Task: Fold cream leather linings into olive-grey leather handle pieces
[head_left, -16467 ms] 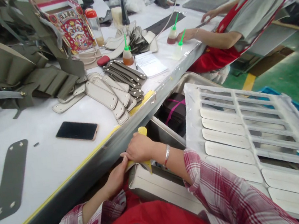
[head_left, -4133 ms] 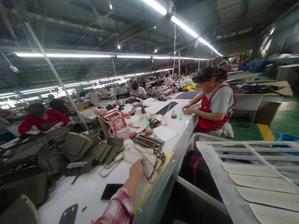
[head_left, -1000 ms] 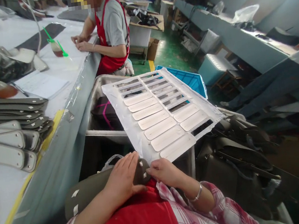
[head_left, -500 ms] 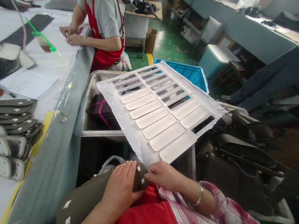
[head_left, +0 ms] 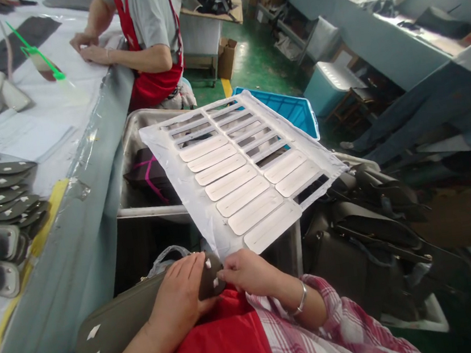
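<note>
A long dark olive piece (head_left: 120,322) with rounded ends and small white tabs lies across my lap. My left hand (head_left: 181,292) rests over its right part, fingers together, gripping it. Beside the tabs at its right end is my right hand (head_left: 247,272), thumb and forefinger pinched at the edge; whatever they hold is too small to make out. Just beyond my hands a white sheet (head_left: 183,191) with cut-out slots carries several pale rounded strips (head_left: 249,196), resting tilted over a bin.
On the left table (head_left: 65,157) are stacked olive pieces (head_left: 1,196), pale plates with holes (head_left: 3,245) and a green-tipped bottle (head_left: 44,65). A person in a red apron (head_left: 155,83) works beyond. A blue crate (head_left: 283,110) stands behind the sheet; dark bags (head_left: 356,253) lie at right.
The whole view has shifted, so the scene sits slightly further left and up. Both hands keep nearly the same hold on the olive piece.
</note>
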Demonstrator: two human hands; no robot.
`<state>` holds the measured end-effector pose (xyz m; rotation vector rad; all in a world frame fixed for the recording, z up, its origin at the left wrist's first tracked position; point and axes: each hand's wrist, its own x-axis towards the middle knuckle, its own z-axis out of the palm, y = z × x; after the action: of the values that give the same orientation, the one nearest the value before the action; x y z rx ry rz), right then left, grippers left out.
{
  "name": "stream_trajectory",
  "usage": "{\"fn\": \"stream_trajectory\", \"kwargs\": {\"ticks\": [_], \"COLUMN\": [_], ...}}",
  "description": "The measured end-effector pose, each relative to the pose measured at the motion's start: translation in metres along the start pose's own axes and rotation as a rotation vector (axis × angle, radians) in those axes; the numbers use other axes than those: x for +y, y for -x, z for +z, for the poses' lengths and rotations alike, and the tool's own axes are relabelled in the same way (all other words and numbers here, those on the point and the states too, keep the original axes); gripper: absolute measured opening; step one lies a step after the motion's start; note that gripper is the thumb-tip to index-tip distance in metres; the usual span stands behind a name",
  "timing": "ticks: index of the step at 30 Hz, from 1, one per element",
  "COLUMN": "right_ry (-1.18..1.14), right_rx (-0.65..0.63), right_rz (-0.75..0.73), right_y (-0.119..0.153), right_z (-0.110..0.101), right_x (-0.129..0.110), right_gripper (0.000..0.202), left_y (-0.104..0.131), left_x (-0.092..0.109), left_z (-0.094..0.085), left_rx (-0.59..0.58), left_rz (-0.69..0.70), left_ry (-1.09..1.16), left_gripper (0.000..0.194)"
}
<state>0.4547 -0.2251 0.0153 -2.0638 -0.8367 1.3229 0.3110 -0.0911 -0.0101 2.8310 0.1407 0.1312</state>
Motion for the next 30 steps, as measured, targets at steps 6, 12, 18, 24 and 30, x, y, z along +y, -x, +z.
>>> {"fn": "stream_trajectory", "kwargs": {"ticks": [6, 12, 18, 24, 30], "right_ry": [-0.074, -0.07, -0.069, -0.034, 0.036], "right_rx": [-0.024, -0.051, -0.048, -0.044, -0.03], "right_rz": [0.002, 0.011, 0.007, 0.011, 0.063], "right_y": [-0.001, -0.003, -0.002, -0.001, -0.002], "right_z": [0.005, 0.004, 0.001, 0.001, 0.002], "right_x": [0.008, 0.008, 0.005, 0.002, 0.0], "right_gripper": [0.035, 0.034, 0.032, 0.033, 0.028], "left_y": [0.0, -0.003, -0.006, -0.01, -0.011], "left_x": [-0.001, 0.002, 0.003, 0.001, 0.005], "left_z": [0.0, -0.006, -0.01, -0.007, -0.007], "left_rx": [-0.037, -0.061, -0.089, -0.11, -0.096], "left_rz": [-0.003, -0.024, -0.059, -0.068, -0.075], "left_ry": [0.004, 0.034, 0.058, 0.073, 0.07], "left_gripper": [0.073, 0.068, 0.065, 0.074, 0.063]}}
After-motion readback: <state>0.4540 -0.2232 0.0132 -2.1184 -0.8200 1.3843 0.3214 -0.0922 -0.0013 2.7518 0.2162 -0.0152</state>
